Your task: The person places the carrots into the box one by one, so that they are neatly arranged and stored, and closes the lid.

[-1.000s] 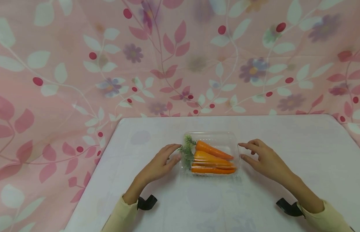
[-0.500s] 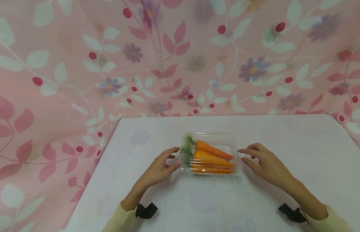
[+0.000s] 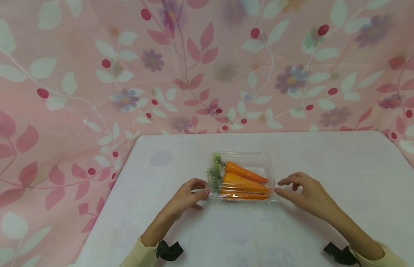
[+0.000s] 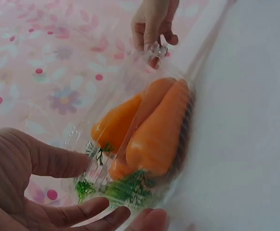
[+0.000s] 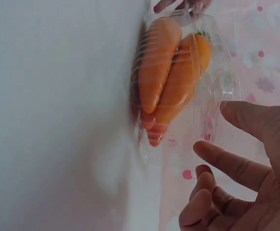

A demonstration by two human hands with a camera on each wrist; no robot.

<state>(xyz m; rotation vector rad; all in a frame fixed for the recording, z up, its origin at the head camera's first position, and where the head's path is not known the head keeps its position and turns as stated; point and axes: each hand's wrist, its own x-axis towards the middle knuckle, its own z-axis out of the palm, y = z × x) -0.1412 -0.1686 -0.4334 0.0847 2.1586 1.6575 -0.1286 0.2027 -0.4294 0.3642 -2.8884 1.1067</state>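
Observation:
A clear plastic clamshell box lies on the table, its lid over several orange carrots. Feathery green tops fill its left end. At the box's left front corner is my left hand, thumb at the edge and fingers loosely bent; in the left wrist view its thumb and fingers lie spread around that end. My right hand is by the right side, thumb tip close to the front corner, fingers relaxed. Whether either hand touches the plastic is hard to tell.
A white, faintly patterned cloth covers the table. Behind it and to the left hangs a pink floral curtain. Black wrist mounts sit below both sleeves.
Both hands have slid along the box's ends toward its front corners, nearer to me. The box and carrots stay in about the same place.

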